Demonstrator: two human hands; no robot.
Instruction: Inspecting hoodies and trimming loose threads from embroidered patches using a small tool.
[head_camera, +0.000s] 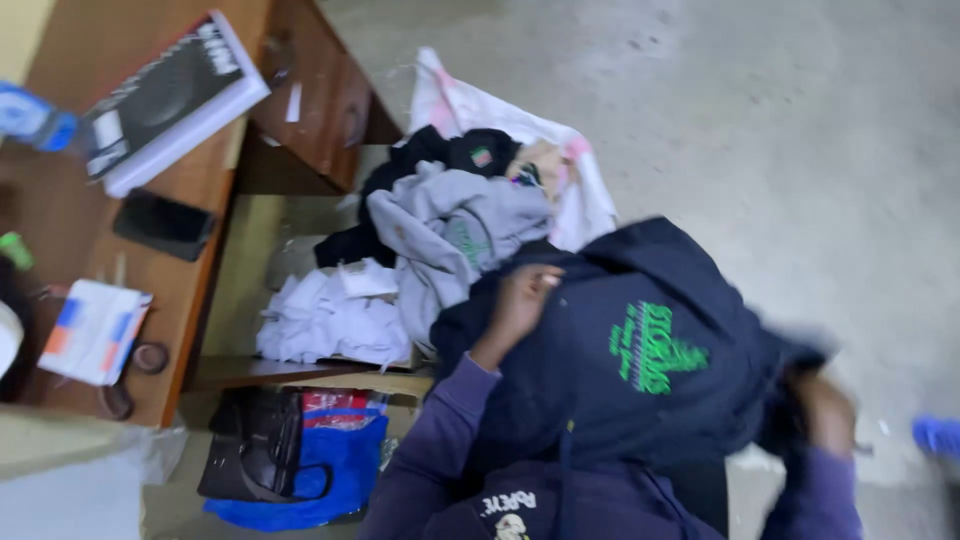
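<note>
So we've got the left hand (520, 300) with fingers clutching a navy hoodie (640, 350), right hand (825, 410) gripping its other side, blurry, clothes pile (420, 250) just behind.

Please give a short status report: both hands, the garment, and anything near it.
Left hand grips the navy garment at its top edge. Right hand blurred, at its right side; grip unclear. Pile of clothes just behind, touching it.

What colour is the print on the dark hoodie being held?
Green, on the navy hoodie, seen in the head view.
</note>
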